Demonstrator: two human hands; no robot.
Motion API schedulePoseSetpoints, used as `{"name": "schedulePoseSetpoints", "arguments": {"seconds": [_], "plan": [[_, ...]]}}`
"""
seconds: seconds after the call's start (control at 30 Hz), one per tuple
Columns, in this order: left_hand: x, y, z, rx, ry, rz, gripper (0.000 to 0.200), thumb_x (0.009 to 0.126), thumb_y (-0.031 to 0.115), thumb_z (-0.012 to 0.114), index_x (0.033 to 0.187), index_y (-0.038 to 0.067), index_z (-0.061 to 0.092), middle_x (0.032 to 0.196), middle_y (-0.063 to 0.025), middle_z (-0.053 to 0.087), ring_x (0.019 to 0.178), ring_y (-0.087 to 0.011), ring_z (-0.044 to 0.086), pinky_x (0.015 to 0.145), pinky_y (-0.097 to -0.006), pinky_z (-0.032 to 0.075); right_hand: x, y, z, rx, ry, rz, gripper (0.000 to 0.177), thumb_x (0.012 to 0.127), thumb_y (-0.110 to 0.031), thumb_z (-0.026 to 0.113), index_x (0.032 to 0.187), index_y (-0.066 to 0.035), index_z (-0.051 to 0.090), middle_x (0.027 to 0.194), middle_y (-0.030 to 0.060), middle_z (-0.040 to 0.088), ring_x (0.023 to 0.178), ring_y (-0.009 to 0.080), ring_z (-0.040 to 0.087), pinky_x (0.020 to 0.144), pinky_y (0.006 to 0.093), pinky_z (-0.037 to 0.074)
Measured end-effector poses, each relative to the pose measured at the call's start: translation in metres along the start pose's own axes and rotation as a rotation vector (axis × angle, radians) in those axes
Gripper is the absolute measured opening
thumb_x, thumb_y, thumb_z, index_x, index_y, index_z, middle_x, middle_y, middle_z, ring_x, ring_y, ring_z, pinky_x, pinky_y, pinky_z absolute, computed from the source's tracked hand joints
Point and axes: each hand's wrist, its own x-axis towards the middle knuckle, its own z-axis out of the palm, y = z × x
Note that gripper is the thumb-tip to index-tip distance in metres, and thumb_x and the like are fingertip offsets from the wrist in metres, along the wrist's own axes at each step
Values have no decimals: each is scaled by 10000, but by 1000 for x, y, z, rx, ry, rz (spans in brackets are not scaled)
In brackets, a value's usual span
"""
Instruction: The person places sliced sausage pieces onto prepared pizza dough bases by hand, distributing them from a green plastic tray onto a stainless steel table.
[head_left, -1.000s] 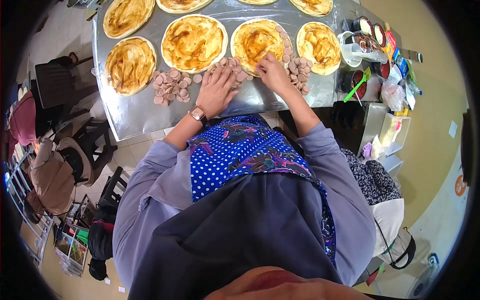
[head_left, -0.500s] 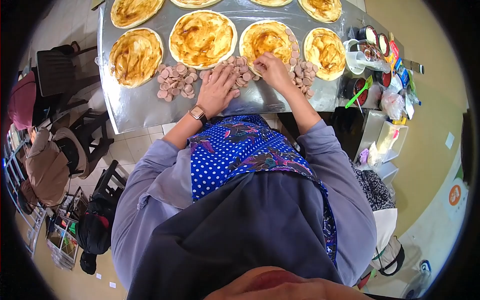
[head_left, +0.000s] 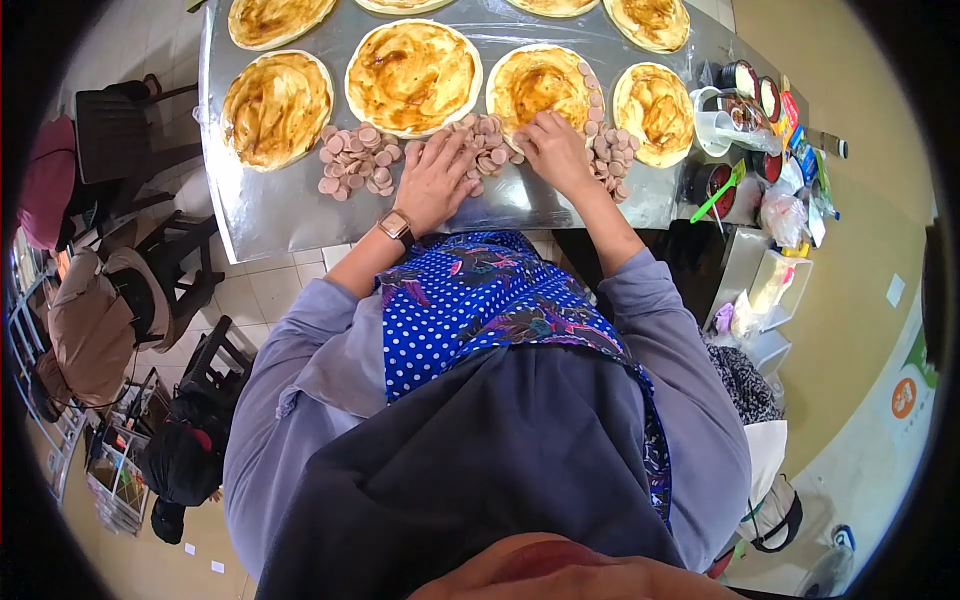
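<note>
My left hand (head_left: 432,185), with a watch on the wrist, lies palm down over a middle pile of sausage slices (head_left: 486,150); its fingers are stretched out and a little apart. At the lower edge of a sauced pizza base (head_left: 528,85) is my right hand (head_left: 556,155). Its fingers are bent together, and whatever they pinch is hidden. A row of slices (head_left: 596,100) runs down the right edge of that base. More slices lie in a left pile (head_left: 350,165) and in a right pile (head_left: 612,160) beside my right hand.
Other sauced bases (head_left: 413,78) stand around on the metal table (head_left: 290,215). Tubs (head_left: 740,78), a white jug (head_left: 712,130), a green spatula (head_left: 720,192) and plastic bags (head_left: 785,215) crowd the right end. Dark chairs (head_left: 105,140) are at the left.
My right hand has shifted slightly right and down at the pizza base's lower edge. My left hand stays on the slices. The whole view has shifted slightly.
</note>
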Motion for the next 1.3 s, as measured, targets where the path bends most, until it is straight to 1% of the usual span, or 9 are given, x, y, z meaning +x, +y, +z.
{"name": "schedulePoseSetpoints", "arguments": {"seconds": [0.43, 0.53, 0.6, 0.67, 0.73, 0.83, 1.07, 1.13, 1.3], "plan": [[18, -3, -1, 22, -3, -28, 534, 906, 360, 640, 1379, 128, 559, 1527, -80, 431, 1402, -282, 375, 1113, -483, 298, 8, -1, 0, -6, 10, 32, 123, 786, -92, 709, 887, -58, 647, 908, 105, 628, 908, 311, 622, 770, 419, 527], [32, -6, 4, 10, -16, -32, 554, 910, 365, 646, 1408, 150, 531, 1534, -81, 415, 1390, -297, 378, 1099, -498, 310, 8, 11, -4, 153, 16, 184, 82, 806, -88, 708, 875, -54, 678, 929, 110, 642, 911, 314, 631, 771, 415, 525], [39, -9, 8, 50, -25, -42, 553, 916, 372, 634, 1411, 151, 524, 1544, -85, 398, 1398, -293, 367, 1093, -500, 316, 10, 21, -5, 270, -32, 449, 32, 820, -79, 709, 847, -65, 720, 936, 105, 646, 922, 308, 637, 773, 407, 523], [45, -10, 9, 58, -37, -46, 545, 915, 379, 633, 1400, 152, 534, 1547, -86, 392, 1398, -293, 365, 1089, -499, 319, 7, 26, -6, 200, 52, 372, 62, 797, -45, 703, 818, -84, 747, 915, 85, 634, 908, 289, 639, 758, 399, 519], [47, -11, 9, 67, -48, -51, 536, 914, 386, 632, 1389, 154, 545, 1550, -87, 386, 1399, -293, 362, 1085, -499, 322, 4, 20, -15, 60, 54, 96, 116, 766, -33, 699, 838, -109, 749, 900, 60, 609, 898, 271, 626, 744, 393, 518], [45, -13, 12, 52, -62, -40, 521, 911, 399, 634, 1367, 157, 563, 1551, -86, 384, 1398, -294, 361, 1083, -497, 323, -2, 1, -15, -17, -26, 4, 166, 741, -40, 697, 869, -130, 753, 896, 43, 584, 892, 254, 608, 728, 389, 516], [44, -12, 13, 35, -26, -48, 486, 911, 410, 636, 1335, 175, 599, 1555, -86, 382, 1393, -304, 365, 1087, -500, 316, 2, -5, -6, -62, -51, 15, 174, 741, -64, 706, 895, -136, 746, 912, 43, 582, 901, 255, 597, 732, 391, 517], [46, -10, 14, 29, -18, -55, 479, 909, 409, 640, 1327, 177, 607, 1556, -87, 382, 1393, -307, 365, 1087, -502, 316, 12, -12, 0, 69, 82, 122, 166, 737, -54, 694, 886, -117, 735, 915, 48, 583, 905, 262, 592, 739, 396, 514], [49, -11, 16, 23, -10, -47, 471, 888, 397, 668, 1289, 155, 618, 1554, -91, 386, 1391, -313, 372, 1082, -513, 320, 30, -28, 18, 13, 59, 36, 171, 724, -45, 686, 882, -100, 716, 919, 52, 588, 927, 266, 595, 751, 399, 513]]}}
